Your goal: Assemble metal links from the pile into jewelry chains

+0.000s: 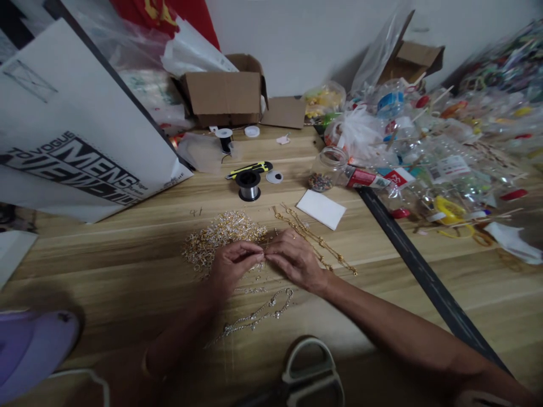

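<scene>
My left hand [235, 264] and my right hand [297, 260] meet at the fingertips, each pinching something too small to make out. Just behind and left of them lies a loose heap of gold and silver jewellery findings [216, 234]. To the right of my right hand stretch gold chains [316, 237] with small charms. A silver chain [258, 316] with a ring at its end lies on the table in front of my hands. Beside my left hand is a shorter silver piece of chain [254, 290].
Behind the heap are a wire spool [249, 185], a utility knife [250, 169] and a bead jar [324, 169]. White paper [321, 209] lies right. Scissors [314, 367] sit at the near edge. A large white bag [80, 130] stands left; plastic packages [424, 135] crowd the right.
</scene>
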Motion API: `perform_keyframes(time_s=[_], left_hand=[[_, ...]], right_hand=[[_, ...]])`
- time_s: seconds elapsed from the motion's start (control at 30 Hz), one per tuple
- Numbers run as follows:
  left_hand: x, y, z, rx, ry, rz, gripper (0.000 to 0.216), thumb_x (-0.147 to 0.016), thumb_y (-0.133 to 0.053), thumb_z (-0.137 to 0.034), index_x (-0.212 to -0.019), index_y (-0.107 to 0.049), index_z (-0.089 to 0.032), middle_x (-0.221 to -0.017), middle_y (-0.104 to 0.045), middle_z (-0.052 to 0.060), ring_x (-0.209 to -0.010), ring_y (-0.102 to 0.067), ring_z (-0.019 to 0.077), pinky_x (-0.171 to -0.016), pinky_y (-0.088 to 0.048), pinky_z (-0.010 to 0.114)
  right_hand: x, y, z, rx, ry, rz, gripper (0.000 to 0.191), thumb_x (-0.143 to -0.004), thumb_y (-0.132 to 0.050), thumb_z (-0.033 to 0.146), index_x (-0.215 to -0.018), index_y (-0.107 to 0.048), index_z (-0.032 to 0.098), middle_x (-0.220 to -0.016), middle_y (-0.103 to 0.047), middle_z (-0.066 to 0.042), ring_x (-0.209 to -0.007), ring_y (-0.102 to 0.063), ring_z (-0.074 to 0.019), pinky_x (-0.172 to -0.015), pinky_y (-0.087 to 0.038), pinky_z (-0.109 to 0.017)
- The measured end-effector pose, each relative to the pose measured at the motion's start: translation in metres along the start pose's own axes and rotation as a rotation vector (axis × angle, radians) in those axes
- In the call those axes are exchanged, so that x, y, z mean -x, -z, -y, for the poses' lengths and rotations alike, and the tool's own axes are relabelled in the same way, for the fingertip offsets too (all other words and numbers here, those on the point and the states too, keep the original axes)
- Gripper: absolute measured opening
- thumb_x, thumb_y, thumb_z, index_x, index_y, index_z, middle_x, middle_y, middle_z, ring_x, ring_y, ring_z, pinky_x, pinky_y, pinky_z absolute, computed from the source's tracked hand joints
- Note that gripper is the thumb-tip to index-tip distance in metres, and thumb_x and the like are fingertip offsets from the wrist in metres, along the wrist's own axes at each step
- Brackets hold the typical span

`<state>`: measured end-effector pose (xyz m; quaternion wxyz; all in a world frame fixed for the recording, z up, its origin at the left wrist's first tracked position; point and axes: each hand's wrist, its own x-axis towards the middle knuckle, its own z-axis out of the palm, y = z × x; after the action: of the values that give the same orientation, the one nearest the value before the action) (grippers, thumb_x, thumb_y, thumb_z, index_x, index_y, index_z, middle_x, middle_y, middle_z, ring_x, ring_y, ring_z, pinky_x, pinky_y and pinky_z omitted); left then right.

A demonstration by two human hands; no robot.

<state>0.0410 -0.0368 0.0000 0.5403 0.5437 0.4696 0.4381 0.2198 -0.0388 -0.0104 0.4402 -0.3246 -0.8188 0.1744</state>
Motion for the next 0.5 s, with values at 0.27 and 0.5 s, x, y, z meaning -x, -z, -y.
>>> perform_keyframes(time_s=[0.27,0.5], left_hand=[[-0.0004,0.0014,-0.0013,0.028,0.014,0.042,0.012,-0.062,-0.075,-0.023,-0.066,-0.067,-0.015,-0.069,-0.071,0.002,-0.063,-0.066,0.0146,-0.064,-0.053,0.026],[-0.0012,0.0025,-0.0017,0.015,-0.037,0.082,0.010,-0.065,-0.074,-0.022,-0.064,-0.066,-0.015,-0.065,-0.069,0.001,-0.063,-0.063,0.0128,-0.064,-0.051,0.024]], right_hand=[[-0.0002,-0.0010,-0.0021,-0.015,0.001,-0.031,0.010,-0.089,-0.055,0.023,-0.089,-0.064,0.018,-0.083,-0.068,-0.004,-0.082,-0.059,-0.0160,-0.079,-0.046,-0.035],[-0.0006,-0.0009,-0.0020,-0.032,-0.005,-0.049,0.012,-0.089,-0.055,0.025,-0.088,-0.064,0.017,-0.081,-0.067,-0.004,-0.080,-0.059,-0.0155,-0.077,-0.046,-0.034]])
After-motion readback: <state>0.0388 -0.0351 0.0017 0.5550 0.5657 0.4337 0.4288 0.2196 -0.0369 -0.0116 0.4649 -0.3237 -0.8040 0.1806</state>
